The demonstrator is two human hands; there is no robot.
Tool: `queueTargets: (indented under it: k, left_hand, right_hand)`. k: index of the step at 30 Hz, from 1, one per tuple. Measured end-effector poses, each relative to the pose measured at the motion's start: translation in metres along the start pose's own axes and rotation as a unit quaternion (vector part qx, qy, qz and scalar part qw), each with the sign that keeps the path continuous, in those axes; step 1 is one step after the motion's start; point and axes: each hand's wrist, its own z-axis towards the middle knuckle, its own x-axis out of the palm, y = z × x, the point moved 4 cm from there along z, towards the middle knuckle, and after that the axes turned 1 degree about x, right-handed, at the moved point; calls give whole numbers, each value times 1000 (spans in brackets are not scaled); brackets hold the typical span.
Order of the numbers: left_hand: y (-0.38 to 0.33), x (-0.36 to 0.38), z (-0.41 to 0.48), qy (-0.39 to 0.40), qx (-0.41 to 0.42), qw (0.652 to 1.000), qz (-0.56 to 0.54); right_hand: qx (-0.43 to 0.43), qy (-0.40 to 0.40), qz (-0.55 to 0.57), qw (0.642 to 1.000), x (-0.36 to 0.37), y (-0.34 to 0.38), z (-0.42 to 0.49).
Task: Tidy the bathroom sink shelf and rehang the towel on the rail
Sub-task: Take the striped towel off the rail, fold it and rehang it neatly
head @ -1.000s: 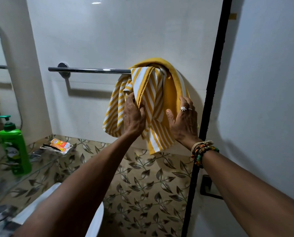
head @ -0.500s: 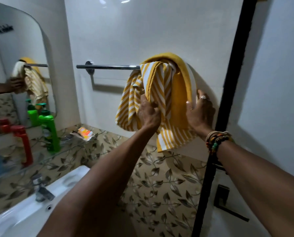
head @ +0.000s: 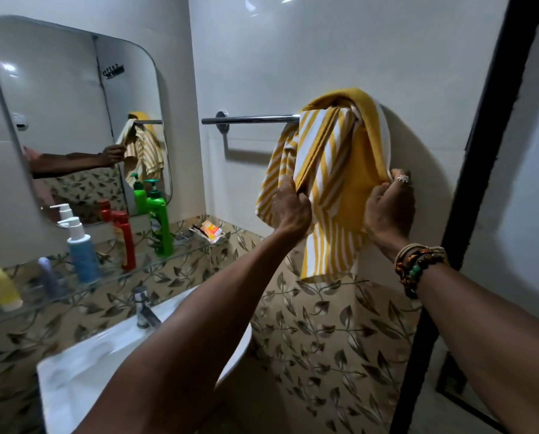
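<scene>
Well, the yellow-and-white striped towel (head: pixel 330 183) hangs bunched over the right end of the chrome rail (head: pixel 252 119), at about one o'clock from the person, its folds crowded against the white wall. The left hand (head: pixel 291 211) pinches a fold at the towel's nine o'clock edge, fingers curled round the cloth. The right hand (head: pixel 388 208), with beaded bracelets (head: pixel 418 264) at the wrist, grips the plain yellow edge at three o'clock, close to the wall. At eight o'clock from the towel runs the glass shelf (head: pixel 180 255). It bears an orange packet (head: pixel 211 230) nearest the rail, then a green pump bottle (head: pixel 160 227), a red bottle (head: pixel 124 236), a blue-and-white pump bottle (head: pixel 80 249) and a yellow bottle (head: pixel 6 288). Below sit the tap (head: pixel 144 308) and white sink (head: pixel 83 364); above, a mirror (head: pixel 58 104).
</scene>
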Motion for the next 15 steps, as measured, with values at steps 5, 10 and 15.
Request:
queueTargets:
  k: [5,10,15]
  left_hand:
    - [0,0,-9,-9,7,1000,1]
    - [0,3,-18,-1,20,1000,-20]
    - [5,13,-32,-12,15,1000,-7]
  right_hand:
    - [7,15,22,1000,-8,-2,-8]
    - [6,35,36,999,-16,-16,-21]
    - [11,52,49,997,-19,-29,-31]
